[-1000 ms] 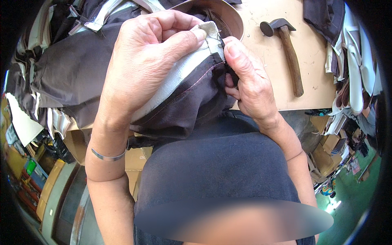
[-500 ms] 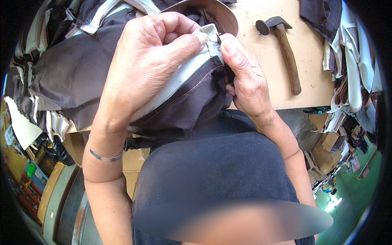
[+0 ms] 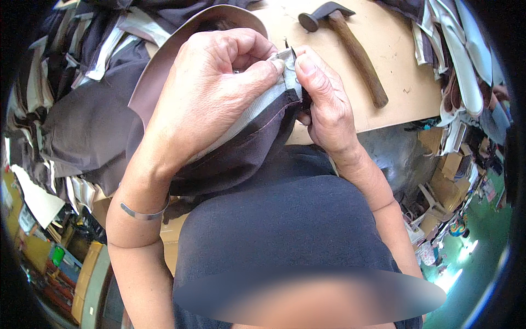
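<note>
My left hand [image 3: 219, 90] is closed in a pinch on the pale, light-lined waistband end [image 3: 290, 79] of a dark garment [image 3: 235, 156], apparently trousers. The dark cloth hangs from it toward my lap. My right hand [image 3: 329, 107] is closed at the other side of that end, its thumb upright along the edge. Between this thumb and the waistband a small dark pointed tool [image 3: 293, 53] shows, with thin tips rising at the corner. Most of the tool, and the curled right fingers, are hidden behind the cloth and thumb.
A hammer [image 3: 356, 57] with a wooden handle lies on the tan table [image 3: 405, 82]. A curved mauve-brown piece [image 3: 148, 90] stands behind my left hand. Dark garments with white bands pile at the left [image 3: 90, 104] and hang at the right [image 3: 457, 60].
The view has shifted, so the hammer and table sit farther left and higher. More of the curved piece shows. Both hands keep their hold on the waistband end; thin tips now show above it.
</note>
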Tool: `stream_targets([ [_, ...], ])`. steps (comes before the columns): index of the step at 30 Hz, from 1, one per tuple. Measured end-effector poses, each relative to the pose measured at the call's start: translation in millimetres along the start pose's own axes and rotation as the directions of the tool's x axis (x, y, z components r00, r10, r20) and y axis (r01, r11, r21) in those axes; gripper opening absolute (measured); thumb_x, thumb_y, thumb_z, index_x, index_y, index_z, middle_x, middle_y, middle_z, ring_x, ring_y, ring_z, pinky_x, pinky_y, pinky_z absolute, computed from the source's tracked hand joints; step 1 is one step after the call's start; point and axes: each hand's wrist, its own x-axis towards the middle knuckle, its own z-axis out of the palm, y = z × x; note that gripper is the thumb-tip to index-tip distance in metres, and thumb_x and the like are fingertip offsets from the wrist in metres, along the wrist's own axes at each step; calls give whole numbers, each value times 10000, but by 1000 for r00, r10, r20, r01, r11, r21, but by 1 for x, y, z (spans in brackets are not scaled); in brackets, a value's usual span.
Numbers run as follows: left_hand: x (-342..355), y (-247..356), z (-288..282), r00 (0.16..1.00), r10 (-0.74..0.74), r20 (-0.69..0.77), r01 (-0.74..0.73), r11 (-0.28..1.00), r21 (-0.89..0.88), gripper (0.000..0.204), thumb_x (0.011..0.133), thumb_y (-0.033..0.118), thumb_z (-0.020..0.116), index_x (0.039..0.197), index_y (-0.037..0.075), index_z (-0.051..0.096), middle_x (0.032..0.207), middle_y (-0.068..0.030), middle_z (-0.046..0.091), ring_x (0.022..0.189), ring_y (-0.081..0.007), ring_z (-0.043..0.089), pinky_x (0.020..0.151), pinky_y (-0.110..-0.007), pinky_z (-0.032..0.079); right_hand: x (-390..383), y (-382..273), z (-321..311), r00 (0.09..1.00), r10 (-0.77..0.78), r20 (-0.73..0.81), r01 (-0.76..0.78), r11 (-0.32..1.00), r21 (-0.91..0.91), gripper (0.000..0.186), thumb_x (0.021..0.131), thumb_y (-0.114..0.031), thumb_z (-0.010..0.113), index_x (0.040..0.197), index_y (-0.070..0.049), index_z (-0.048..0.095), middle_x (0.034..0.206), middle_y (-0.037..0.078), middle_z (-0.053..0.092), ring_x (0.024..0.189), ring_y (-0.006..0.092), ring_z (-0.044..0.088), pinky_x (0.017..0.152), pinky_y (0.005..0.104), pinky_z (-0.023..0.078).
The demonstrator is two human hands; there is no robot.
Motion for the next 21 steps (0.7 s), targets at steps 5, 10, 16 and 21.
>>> stream_targets([
  [5, 12, 3, 13, 995, -27, 98, 17, 995, 101, 144, 805, 99, 571, 850, -36, 594, 723, 4, 574, 660, -24, 504, 608, -161, 398, -12, 3, -17, 999, 47, -18, -44, 989, 142, 255, 921, -295, 427, 800, -80, 494, 648, -71, 401, 513, 6, 314, 435, 160, 249],
  [10, 17, 4, 25, 986, -70, 149, 57, 995, 86, 148, 799, 97, 574, 852, -40, 594, 723, 2, 579, 655, -26, 508, 605, -160, 399, -22, 5, -22, 985, 144, -96, -110, 951, 289, 244, 916, -295, 438, 787, -94, 488, 627, -90, 381, 492, 1, 301, 422, 146, 235],
  [16, -2, 5, 11, 999, 31, 31, -35, 994, 105, 187, 751, 98, 596, 893, -25, 604, 776, -50, 579, 729, -110, 525, 696, -230, 421, -26, 40, -61, 924, -184, -336, 8, 885, -465, 234, 891, -269, 497, 857, -38, 510, 622, 40, 477, 518, 99, 456, 449, 236, 365],
  [21, -36, 10, -7, 966, 110, -235, -87, 991, 106, 200, 745, 10, 590, 937, -4, 537, 891, -23, 490, 831, -95, 430, 780, -210, 347, -19, 56, -92, 852, -502, -147, -45, 210, -977, 297, 819, -173, 550, 1064, -9, 515, 887, 161, 600, 783, 308, 593, 656, 352, 472],
])
